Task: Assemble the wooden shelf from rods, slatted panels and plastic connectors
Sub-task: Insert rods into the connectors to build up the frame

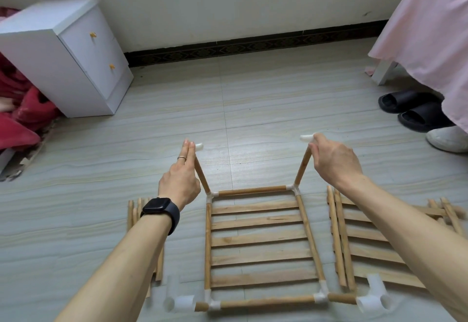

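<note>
Panel point(258, 243) flat on floor point(253, 106), lower centre; rods rise from its far corners. Left hand point(181, 182) open, straight fingers against left rod point(202, 177) just under left connector point(199, 146). Right hand point(334, 162) curled, pinching right rod point(302, 167) below right connector point(306, 138).

Soft even daylight, faint shadows, wide-angle edge distortion.
</note>
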Available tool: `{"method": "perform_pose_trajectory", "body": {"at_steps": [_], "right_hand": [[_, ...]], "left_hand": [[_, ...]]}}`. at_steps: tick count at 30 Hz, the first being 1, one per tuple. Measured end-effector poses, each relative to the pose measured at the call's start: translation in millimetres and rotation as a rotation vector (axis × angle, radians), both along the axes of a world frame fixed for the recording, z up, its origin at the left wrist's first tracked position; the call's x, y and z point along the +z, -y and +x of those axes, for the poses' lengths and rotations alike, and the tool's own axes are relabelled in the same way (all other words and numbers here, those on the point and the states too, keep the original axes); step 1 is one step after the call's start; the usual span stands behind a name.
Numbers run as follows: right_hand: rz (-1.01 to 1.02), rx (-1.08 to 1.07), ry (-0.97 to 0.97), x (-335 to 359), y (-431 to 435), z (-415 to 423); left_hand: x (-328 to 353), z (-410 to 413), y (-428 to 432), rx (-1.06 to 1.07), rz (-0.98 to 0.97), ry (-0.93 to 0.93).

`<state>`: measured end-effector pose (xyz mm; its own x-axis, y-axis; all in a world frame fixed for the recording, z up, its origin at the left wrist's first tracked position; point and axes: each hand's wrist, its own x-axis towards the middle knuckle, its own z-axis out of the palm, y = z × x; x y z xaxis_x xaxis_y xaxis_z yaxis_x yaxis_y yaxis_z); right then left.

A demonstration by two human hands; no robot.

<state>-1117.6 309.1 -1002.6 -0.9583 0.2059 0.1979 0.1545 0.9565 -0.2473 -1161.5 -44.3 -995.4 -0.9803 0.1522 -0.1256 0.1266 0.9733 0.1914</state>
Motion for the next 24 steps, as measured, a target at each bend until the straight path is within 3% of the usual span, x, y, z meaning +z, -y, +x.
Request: {"method": "perform_pose_trajectory", "body": {"at_steps": [6,14,18,24], "right_hand": [[-0.306,-0.168,0.044,22.3,3.1,31.6],[-0.57,-0.097,0.323,33.1,26.8,182.1],[-0.601,-0.162,0.314,16.9,29.8,236.4],[-0.79,-0.3,0.189,-9.1,48.6,241.8]], "left_hand": [[10.6,12.9,14.9,-0.019,-0.002,0.093],[8.0,112.9,33.6,-0.077,0.285,0.201],[-9.6,180.7,33.8,-0.03,0.422,0.288],[-10.5,192.9,25.4,0.195,0.509,0.149]]}}
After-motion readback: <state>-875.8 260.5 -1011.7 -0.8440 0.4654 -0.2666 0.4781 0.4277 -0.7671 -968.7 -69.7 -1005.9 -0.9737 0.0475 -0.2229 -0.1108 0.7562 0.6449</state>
